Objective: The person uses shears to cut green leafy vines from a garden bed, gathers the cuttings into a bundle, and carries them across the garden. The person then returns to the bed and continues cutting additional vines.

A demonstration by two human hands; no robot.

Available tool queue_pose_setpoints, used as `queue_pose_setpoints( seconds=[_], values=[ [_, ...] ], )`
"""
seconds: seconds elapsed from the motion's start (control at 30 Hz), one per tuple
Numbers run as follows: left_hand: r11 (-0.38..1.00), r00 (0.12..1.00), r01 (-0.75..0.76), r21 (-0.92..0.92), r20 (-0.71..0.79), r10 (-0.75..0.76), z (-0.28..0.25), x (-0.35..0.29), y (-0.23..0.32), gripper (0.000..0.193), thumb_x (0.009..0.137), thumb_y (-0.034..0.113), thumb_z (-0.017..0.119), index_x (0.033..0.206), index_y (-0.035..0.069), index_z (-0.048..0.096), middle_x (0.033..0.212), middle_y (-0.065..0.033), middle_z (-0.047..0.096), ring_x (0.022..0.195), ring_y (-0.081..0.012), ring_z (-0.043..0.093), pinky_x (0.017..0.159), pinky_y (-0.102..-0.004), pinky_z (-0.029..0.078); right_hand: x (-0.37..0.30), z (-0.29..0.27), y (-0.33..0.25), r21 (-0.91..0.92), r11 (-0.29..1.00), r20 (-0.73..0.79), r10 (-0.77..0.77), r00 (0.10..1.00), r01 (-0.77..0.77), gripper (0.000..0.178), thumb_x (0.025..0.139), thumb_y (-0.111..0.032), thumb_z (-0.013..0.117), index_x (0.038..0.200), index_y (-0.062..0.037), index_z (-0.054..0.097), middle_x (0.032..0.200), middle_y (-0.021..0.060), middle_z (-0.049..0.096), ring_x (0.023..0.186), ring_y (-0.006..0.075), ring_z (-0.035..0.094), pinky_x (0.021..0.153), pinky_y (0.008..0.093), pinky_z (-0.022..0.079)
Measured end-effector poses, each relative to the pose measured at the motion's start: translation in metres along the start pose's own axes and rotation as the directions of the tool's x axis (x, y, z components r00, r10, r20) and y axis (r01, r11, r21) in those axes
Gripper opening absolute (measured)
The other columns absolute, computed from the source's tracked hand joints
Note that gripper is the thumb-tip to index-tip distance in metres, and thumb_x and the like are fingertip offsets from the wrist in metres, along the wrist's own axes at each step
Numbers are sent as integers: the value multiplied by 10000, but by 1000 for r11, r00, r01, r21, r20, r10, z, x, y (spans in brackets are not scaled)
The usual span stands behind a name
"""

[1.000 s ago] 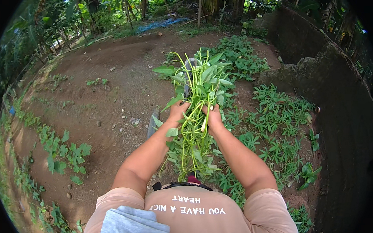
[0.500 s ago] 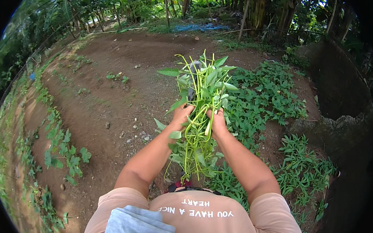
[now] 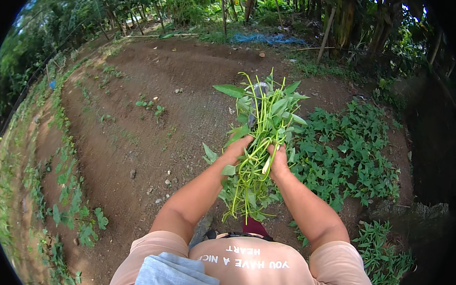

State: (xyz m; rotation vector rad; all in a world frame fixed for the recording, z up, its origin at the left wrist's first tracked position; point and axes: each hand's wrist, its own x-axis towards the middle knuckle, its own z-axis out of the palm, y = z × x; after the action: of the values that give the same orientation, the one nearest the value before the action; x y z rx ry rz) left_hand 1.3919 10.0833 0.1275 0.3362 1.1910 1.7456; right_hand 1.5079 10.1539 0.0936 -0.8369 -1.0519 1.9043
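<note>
Out in front of my body I hold a thick bundle of leafy green stems (image 3: 257, 170) between both hands. The cut stalks and pointed leaves stick up past my hands, and more hang down toward my waist. My left hand (image 3: 240, 146) is closed round its left side, the fingers partly hidden by leaves. On the opposite side my right hand (image 3: 279, 160) grips the stems, thumb on top near a pale thick stalk end. A dark grey, flat, blade-like object (image 3: 255, 105) shows among the stems above my left hand; what holds it is hidden.
Low leafy plants (image 3: 345, 149) cover the ground at right, with a narrow-leaved clump (image 3: 385, 254) nearer. Creeping vines (image 3: 72, 206) run along the left. Bare brown soil (image 3: 134, 131) with small stones lies between. Blue netting (image 3: 268, 39) and trees stand behind; a dark rough wall edges the far right.
The view has shifted, so the ground plants sit farther right and lower. Both hands still hold the bundle, which now appears slightly right. A dark red patch shows more clearly below it.
</note>
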Motion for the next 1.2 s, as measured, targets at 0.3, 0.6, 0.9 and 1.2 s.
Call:
queue_pose_setpoints(
  seconds=[0.3,0.6,0.9,1.2],
  values=[
    [994,982,-105,-15,-159,101,-54,198,35,383,839,68,560,1201,-15,465,847,-110,626,637,-175,625,519,-289,519,218,64,31,-187,976,104,135,985,-114,484,765,-168,698,1113,-52,383,1021,117,528,923,239,553,774,369,478],
    [954,935,-287,81,-193,298,-134,392,121,277,828,55,566,1097,-8,557,854,-84,634,653,-164,627,548,-280,519,413,183,55,-238,965,264,171,949,-108,591,746,-235,726,1149,7,367,1055,141,546,942,237,560,789,350,473],
    [975,982,-138,174,-102,157,-120,635,203,318,820,34,542,1134,-17,522,889,-106,627,675,-172,620,585,-290,518,635,233,58,-6,996,91,93,991,-93,539,728,-191,731,1110,-29,387,1033,120,540,919,237,557,774,360,475],
    [980,991,-39,195,131,13,-71,898,215,352,802,108,618,1132,6,550,893,-108,628,669,-183,610,561,-323,502,882,208,44,125,987,-24,105,994,-101,553,745,-165,703,1145,-18,352,1087,150,516,967,263,541,796,381,467]
  ],
)
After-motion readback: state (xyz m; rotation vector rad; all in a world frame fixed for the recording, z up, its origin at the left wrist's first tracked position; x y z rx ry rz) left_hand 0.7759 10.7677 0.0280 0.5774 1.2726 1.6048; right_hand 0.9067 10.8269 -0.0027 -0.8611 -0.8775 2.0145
